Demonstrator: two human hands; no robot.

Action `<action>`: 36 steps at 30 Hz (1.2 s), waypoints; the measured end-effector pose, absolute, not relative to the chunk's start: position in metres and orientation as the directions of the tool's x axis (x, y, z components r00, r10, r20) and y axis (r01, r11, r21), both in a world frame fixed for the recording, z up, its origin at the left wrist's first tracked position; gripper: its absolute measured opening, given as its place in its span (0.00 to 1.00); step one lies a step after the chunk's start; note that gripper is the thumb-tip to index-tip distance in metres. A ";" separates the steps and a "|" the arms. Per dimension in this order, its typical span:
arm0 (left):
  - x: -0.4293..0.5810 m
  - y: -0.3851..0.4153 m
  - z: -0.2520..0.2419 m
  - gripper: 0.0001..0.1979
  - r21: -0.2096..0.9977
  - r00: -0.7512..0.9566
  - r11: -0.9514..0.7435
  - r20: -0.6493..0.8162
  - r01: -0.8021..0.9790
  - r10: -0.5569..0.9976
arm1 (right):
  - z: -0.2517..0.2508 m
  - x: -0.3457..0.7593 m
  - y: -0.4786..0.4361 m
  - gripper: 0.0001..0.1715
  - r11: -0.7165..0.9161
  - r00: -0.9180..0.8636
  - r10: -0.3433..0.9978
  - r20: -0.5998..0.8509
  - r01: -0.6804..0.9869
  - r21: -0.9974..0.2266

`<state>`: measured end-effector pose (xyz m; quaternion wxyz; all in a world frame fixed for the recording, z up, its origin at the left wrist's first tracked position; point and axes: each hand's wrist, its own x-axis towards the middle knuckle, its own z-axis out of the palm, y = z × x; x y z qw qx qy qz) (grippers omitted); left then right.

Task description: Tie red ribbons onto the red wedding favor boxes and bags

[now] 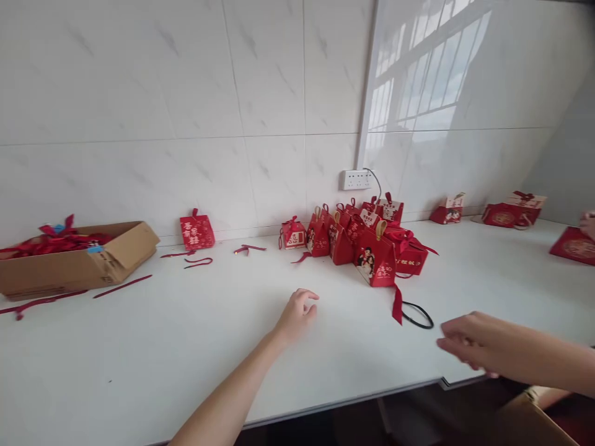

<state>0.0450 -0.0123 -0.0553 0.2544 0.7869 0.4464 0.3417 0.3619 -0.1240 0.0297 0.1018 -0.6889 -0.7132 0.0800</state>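
Over the middle of the white table, my left hand [297, 313] is held with thumb and curved fingers apart, nothing between them. To its upper right stands a cluster of red gift boxes [375, 260] with ribbon loops on top; the hand does not touch them. My right hand [469, 341], slightly blurred, hovers near the table's front edge, its fingers loosely bent with a gap and nothing visible in them. Just left of it lies a black elastic loop [418, 316], beside the tail of a red ribbon [397, 305].
At the left, a cardboard box [83, 272] holds red ribbons. A single red gift box [197, 231] stands by the wall, with ribbon scraps nearby. More red boxes [504, 214] sit at the right, where another person's hand [588, 224] touches one. An open carton [534, 415] is below the table edge.
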 end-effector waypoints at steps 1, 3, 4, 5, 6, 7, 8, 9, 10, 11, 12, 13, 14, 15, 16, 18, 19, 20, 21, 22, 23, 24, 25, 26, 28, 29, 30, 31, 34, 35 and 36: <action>0.037 -0.008 -0.056 0.11 0.692 0.340 -0.467 0.325 0.551 0.883 | 0.029 0.334 -0.112 0.19 0.090 -0.161 0.972 -0.173 0.928 -0.360; 0.016 0.003 -0.058 0.13 0.659 0.274 -0.448 0.356 0.604 0.894 | 0.020 0.282 -0.089 0.18 0.174 -0.360 0.889 -0.283 0.838 -0.518; 0.003 0.008 -0.059 0.15 0.644 0.233 -0.430 0.371 0.633 0.899 | 0.013 0.258 -0.077 0.18 0.213 -0.404 0.880 -0.247 0.803 -0.556; -0.011 0.014 -0.060 0.17 0.630 0.185 -0.403 0.385 0.664 0.904 | 0.004 0.236 -0.066 0.17 0.234 -0.432 0.878 -0.208 0.765 -0.601; -0.027 0.020 -0.060 0.18 0.618 0.130 -0.369 0.397 0.695 0.908 | -0.004 0.217 -0.056 0.17 0.231 -0.442 0.880 -0.175 0.720 -0.655; -0.044 0.027 -0.060 0.19 0.607 0.071 -0.328 0.407 0.724 0.911 | -0.012 0.200 -0.045 0.18 0.241 -0.444 0.884 -0.145 0.700 -0.672; -0.062 0.033 -0.060 0.20 0.599 0.008 -0.278 0.413 0.751 0.911 | -0.019 0.186 -0.036 0.18 0.243 -0.438 0.891 -0.122 0.685 -0.686; -0.079 0.039 -0.060 0.21 0.592 -0.053 -0.226 0.416 0.774 0.908 | -0.024 0.173 -0.027 0.18 0.237 -0.427 0.898 -0.105 0.672 -0.702; -0.095 0.044 -0.060 0.22 0.585 -0.115 -0.170 0.418 0.793 0.901 | -0.029 0.163 -0.019 0.17 0.229 -0.416 0.904 -0.095 0.662 -0.713; -0.110 0.050 -0.060 0.22 0.579 -0.174 -0.113 0.417 0.808 0.892 | -0.032 0.154 -0.012 0.17 0.217 -0.405 0.910 -0.091 0.651 -0.727; -0.124 0.055 -0.059 0.22 0.572 -0.228 -0.058 0.416 0.818 0.880 | -0.035 0.146 -0.005 0.17 0.204 -0.397 0.913 -0.091 0.640 -0.741; -0.135 0.060 -0.059 0.23 0.565 -0.279 -0.004 0.414 0.825 0.867 | -0.038 0.140 0.001 0.17 0.191 -0.391 0.916 -0.094 0.630 -0.753; -0.144 0.066 -0.059 0.23 0.557 -0.324 0.047 0.411 0.829 0.852 | -0.040 0.134 0.007 0.17 0.179 -0.386 0.917 -0.099 0.621 -0.763; -0.151 0.072 -0.059 0.23 0.547 -0.364 0.094 0.410 0.832 0.837 | -0.042 0.129 0.012 0.17 0.166 -0.381 0.919 -0.106 0.614 -0.772; -0.155 0.078 -0.059 0.24 0.534 -0.395 0.134 0.411 0.835 0.822 | -0.043 0.125 0.017 0.16 0.153 -0.374 0.921 -0.112 0.609 -0.778; -0.159 0.094 -0.059 0.25 0.498 -0.424 0.183 0.427 0.848 0.799 | -0.047 0.118 0.026 0.16 0.131 -0.357 0.927 -0.118 0.601 -0.789; -0.159 0.103 -0.058 0.25 0.473 -0.419 0.191 0.443 0.860 0.792 | -0.048 0.116 0.030 0.16 0.124 -0.350 0.929 -0.118 0.597 -0.792; -0.158 0.112 -0.058 0.25 0.444 -0.406 0.190 0.463 0.876 0.788 | -0.049 0.114 0.033 0.17 0.116 -0.344 0.931 -0.121 0.593 -0.797; -0.157 0.123 -0.057 0.25 0.414 -0.388 0.186 0.484 0.891 0.784 | -0.050 0.113 0.036 0.17 0.104 -0.339 0.932 -0.128 0.589 -0.801; -0.156 0.134 -0.056 0.25 0.385 -0.371 0.182 0.505 0.905 0.779 | -0.050 0.112 0.038 0.17 0.091 -0.338 0.931 -0.139 0.583 -0.807; -0.156 0.146 -0.055 0.24 0.359 -0.358 0.181 0.525 0.916 0.772 | -0.051 0.112 0.040 0.17 0.079 -0.343 0.927 -0.153 0.577 -0.813; -0.155 0.158 -0.054 0.23 0.337 -0.351 0.185 0.544 0.923 0.762 | -0.051 0.112 0.041 0.17 0.071 -0.350 0.922 -0.164 0.570 -0.819; -0.155 0.170 -0.052 0.23 0.320 -0.351 0.194 0.561 0.927 0.750 | -0.051 0.113 0.041 0.17 0.065 -0.361 0.917 -0.173 0.562 -0.825; -0.156 0.181 -0.051 0.22 0.309 -0.356 0.207 0.575 0.928 0.737 | -0.051 0.113 0.041 0.17 0.062 -0.370 0.911 -0.180 0.555 -0.829; -0.159 0.204 -0.049 0.22 0.298 -0.375 0.238 0.594 0.924 0.711 | -0.052 0.115 0.040 0.17 0.040 -0.381 0.901 -0.207 0.549 -0.835; -0.161 0.215 -0.049 0.22 0.295 -0.385 0.253 0.599 0.921 0.702 | -0.051 0.116 0.040 0.16 0.022 -0.382 0.896 -0.228 0.550 -0.835; -0.163 0.224 -0.048 0.22 0.294 -0.393 0.265 0.602 0.918 0.696 | -0.051 0.116 0.040 0.16 0.007 -0.383 0.890 -0.246 0.552 -0.834; -0.166 0.233 -0.049 0.22 0.294 -0.400 0.274 0.602 0.916 0.691 | -0.051 0.116 0.040 0.16 0.005 -0.385 0.888 -0.251 0.554 -0.832; -0.173 0.255 -0.050 0.23 0.312 -0.437 0.308 0.594 0.899 0.675 | -0.052 0.116 0.041 0.17 0.092 -0.401 0.902 -0.163 0.546 -0.833; -0.175 0.260 -0.050 0.24 0.325 -0.458 0.323 0.588 0.889 0.667 | -0.053 0.116 0.042 0.17 0.121 -0.402 0.906 -0.129 0.542 -0.832; -0.176 0.265 -0.051 0.26 0.340 -0.479 0.339 0.581 0.877 0.658 | -0.053 0.115 0.043 0.17 0.137 -0.402 0.909 -0.111 0.539 -0.831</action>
